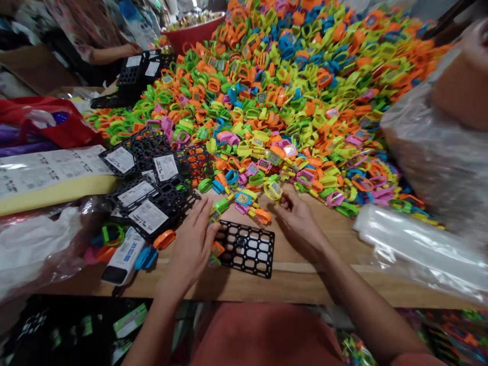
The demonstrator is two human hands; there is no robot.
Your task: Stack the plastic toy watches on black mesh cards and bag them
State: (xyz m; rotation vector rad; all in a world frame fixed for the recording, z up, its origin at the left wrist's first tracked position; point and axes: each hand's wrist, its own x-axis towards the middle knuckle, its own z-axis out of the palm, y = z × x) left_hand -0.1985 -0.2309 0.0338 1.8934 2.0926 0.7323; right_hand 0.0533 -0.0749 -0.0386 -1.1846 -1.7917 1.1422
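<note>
My left hand [188, 249] lies with its fingers apart against the left edge of a black plastic grid card [246, 249], which sits flat on a wooden table [305, 284]. A small orange toy piece [218, 249] shows beside its thumb. My right hand [299, 223] hangs with curled fingers just right of the card, close to a yellow-green toy watch [273, 190]. I cannot tell whether they touch. Behind both hands rises a large heap of colourful plastic toy watches [259, 101].
Labelled black grid cards [147, 188] lie stacked at left, beside printed label sheets [46, 173] and a white box [124, 254]. Clear plastic film [419, 244] and a bulging bag [430, 152] fill the right. A co-worker's hand [129, 49] and a red bowl [190, 33] show farther back.
</note>
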